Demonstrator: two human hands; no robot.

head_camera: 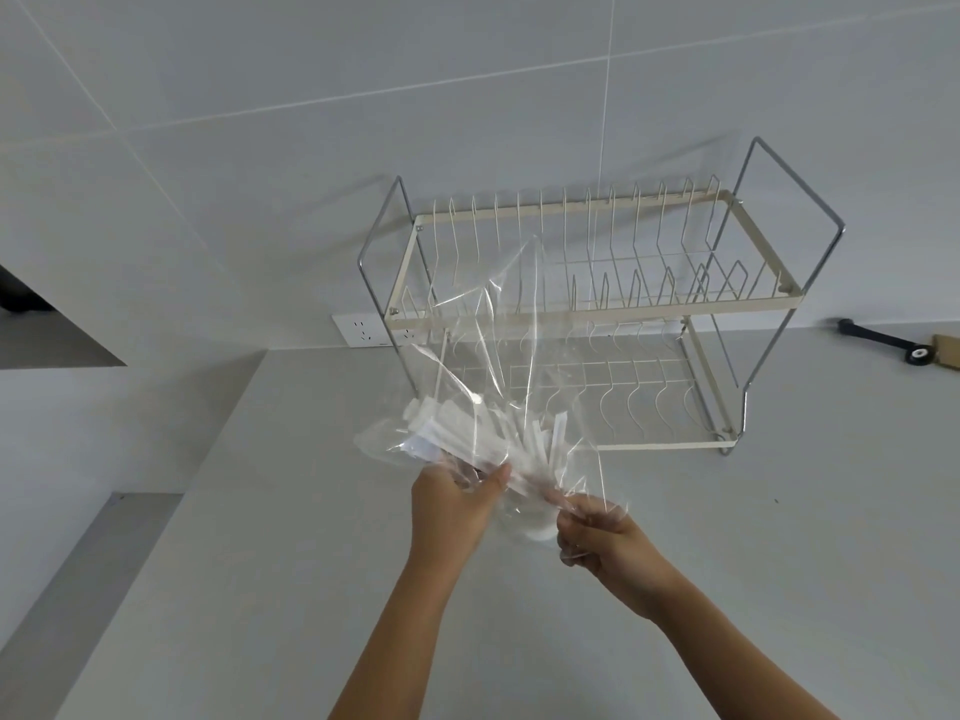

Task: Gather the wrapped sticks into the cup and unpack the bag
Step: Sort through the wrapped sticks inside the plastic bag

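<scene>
The left hand (451, 504) and right hand (602, 532) each pinched the clear bag (498, 356), raised above the bench (260, 563). Wrapped sticks (467, 444) fanned inside it, in front of the dish rack (597, 304).

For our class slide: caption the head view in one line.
Both hands grip a clear plastic bag of wrapped sticks before a dish rack.

Both hands (449, 504) (602, 532) gripping clear bag (498, 324) of wrapped sticks (467, 439), dish rack (727, 304) behind
</scene>
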